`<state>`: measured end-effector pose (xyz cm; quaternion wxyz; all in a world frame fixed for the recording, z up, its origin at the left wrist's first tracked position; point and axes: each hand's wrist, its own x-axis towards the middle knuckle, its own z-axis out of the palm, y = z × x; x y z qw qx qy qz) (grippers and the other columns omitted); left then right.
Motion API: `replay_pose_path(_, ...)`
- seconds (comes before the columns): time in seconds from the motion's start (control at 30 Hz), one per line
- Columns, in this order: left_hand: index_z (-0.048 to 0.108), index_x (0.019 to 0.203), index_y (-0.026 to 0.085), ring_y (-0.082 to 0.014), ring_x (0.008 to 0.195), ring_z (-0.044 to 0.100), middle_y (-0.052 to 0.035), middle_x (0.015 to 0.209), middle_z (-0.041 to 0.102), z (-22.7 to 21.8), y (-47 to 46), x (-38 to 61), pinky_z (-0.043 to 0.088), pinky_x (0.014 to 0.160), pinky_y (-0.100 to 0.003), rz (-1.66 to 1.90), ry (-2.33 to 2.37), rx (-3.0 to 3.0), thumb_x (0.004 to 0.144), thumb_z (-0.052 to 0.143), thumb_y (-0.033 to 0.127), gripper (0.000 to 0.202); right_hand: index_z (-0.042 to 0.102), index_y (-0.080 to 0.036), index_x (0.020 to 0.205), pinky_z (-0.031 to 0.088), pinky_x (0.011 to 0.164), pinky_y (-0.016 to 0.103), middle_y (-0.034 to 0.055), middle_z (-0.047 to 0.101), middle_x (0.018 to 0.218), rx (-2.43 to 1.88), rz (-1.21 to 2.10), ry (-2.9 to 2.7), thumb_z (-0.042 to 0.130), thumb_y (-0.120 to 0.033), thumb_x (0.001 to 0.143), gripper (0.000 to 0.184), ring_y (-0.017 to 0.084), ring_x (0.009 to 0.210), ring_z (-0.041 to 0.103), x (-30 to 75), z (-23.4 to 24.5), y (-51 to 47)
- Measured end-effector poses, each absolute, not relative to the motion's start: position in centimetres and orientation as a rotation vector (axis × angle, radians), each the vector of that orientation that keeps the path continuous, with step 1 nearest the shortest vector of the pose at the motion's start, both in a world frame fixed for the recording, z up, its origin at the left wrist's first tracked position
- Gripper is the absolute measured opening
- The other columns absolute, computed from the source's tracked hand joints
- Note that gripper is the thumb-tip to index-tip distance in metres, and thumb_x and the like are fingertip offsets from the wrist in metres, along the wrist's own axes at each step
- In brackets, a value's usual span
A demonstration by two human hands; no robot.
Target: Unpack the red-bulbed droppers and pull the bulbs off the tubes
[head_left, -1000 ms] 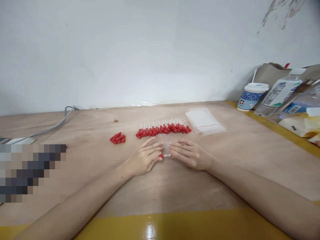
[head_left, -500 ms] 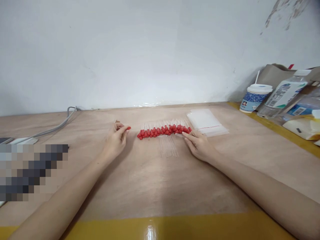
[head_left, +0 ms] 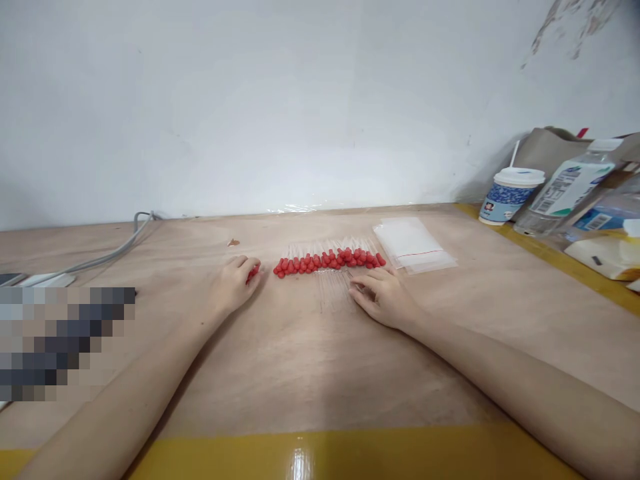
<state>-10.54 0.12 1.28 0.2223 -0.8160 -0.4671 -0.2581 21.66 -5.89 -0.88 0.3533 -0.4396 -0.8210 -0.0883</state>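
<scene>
My left hand lies palm down on the wooden table with its fingers curled over a small pile of red rubber bulbs; only a bit of red shows at the fingertips. My right hand rests just right of a few loose clear glass tubes, with fingertips and thumb pinched at their edge. Behind both hands runs a row of clear droppers with red bulbs.
A stack of clear zip bags lies right of the row. A lidded paper cup, a plastic bottle and packets stand at the far right. A grey cable runs along the left. Yellow tape edges the table front.
My left hand dropped from holding a bulb up onto the pile of bulbs. My right hand came back left from the row's right end to the loose glass tubes.
</scene>
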Motion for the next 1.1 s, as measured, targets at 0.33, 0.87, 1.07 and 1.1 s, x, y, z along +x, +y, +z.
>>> replay_pose_path(0.33,0.063,0.073,0.018,-0.0224,0.077,0.052,-0.0071,0.077,0.060,1.5,0.0,-10.3,0.039,0.069,-0.034,-0.483,-1.235,-2.212,0.084,0.044,0.039,0.030,0.064,-0.020,0.094,0.034,0.081,0.035,0.0050,0.066,0.091,-1.154,-0.125,-2.243,0.052,-0.050,0.080,0.035,0.019,0.086,0.057,21.8,-0.6,-6.5)
replay_pose_path(0.87,0.060,0.081,0.019,-0.0258,0.089,0.049,-0.0078,0.093,0.061,0.4,-0.7,-4.9,0.030,0.078,-0.039,-0.835,-1.417,-2.059,0.081,0.049,0.044,0.027,0.060,-0.020,0.102,0.036,0.084,0.038,0.0071,0.062,0.098,-1.102,-0.016,-2.240,0.054,-0.051,0.079,0.040,0.020,0.092,0.054,22.1,-0.6,-6.4)
replay_pose_path(1.07,0.057,0.076,0.019,-0.0259,0.091,0.048,-0.0075,0.092,0.060,0.4,0.1,-4.7,0.031,0.080,-0.039,-0.844,-1.496,-2.071,0.083,0.047,0.042,0.026,0.060,-0.019,0.102,0.037,0.085,0.039,0.0084,0.062,0.098,-1.098,-0.024,-2.247,0.052,-0.049,0.080,0.038,0.021,0.093,0.053,22.1,-0.7,-6.3)
replay_pose_path(1.1,0.056,0.077,0.019,-0.0257,0.091,0.048,-0.0073,0.092,0.061,0.4,0.3,-4.8,0.031,0.080,-0.039,-0.844,-1.500,-2.081,0.083,0.047,0.041,0.025,0.060,-0.019,0.102,0.037,0.085,0.039,0.0082,0.061,0.098,-1.096,-0.023,-2.247,0.052,-0.049,0.081,0.038,0.021,0.093,0.053,22.1,-0.7,-6.3)
